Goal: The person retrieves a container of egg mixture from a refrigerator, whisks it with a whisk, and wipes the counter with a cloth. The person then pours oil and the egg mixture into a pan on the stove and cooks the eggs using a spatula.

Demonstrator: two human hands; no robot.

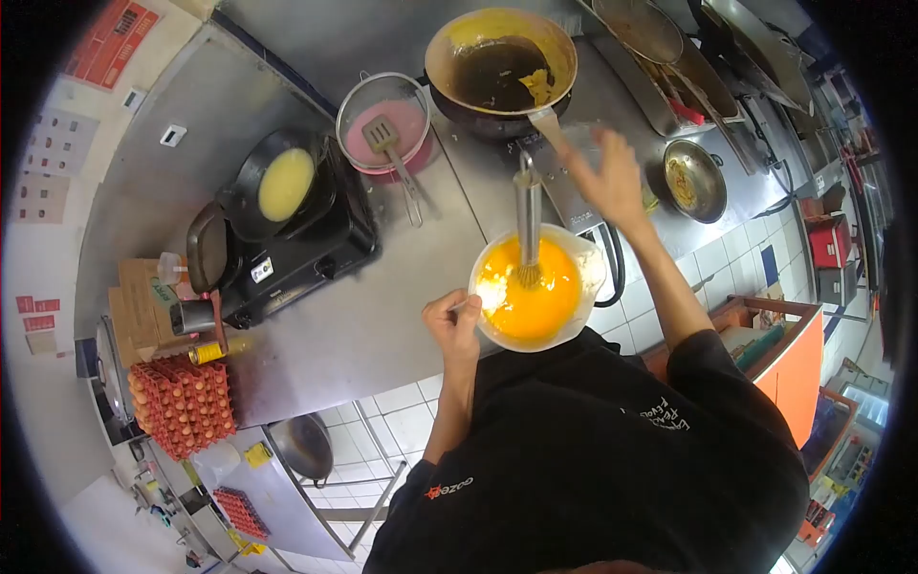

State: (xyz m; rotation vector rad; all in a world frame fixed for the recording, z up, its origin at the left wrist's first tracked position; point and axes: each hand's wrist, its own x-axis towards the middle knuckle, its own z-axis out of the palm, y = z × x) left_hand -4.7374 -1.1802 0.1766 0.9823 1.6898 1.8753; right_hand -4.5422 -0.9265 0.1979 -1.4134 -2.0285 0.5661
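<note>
A white bowl (595, 273) of orange-yellow liquid, with a pale patch at its left, is at the counter's front edge. My left hand (453, 323) is closed on its left rim, thumb over the edge. A metal whisk (529, 215) stands upright in the liquid, its handle untouched. Above and right of the bowl, my right hand (609, 182) is in the air with fingers apart, slightly blurred, beside the pale handle (549, 127) of a utensil at the big pan (440, 67). That pan holds dark liquid and a yellow scrap.
At left, a black pan (251, 218) with a pale yellow round is on a black stove (335, 251). A strainer with a slotted spatula (381, 136) rests over a pink container. Stacked egg trays (182, 407) stand lower left; a small pan (709, 187) lies right.
</note>
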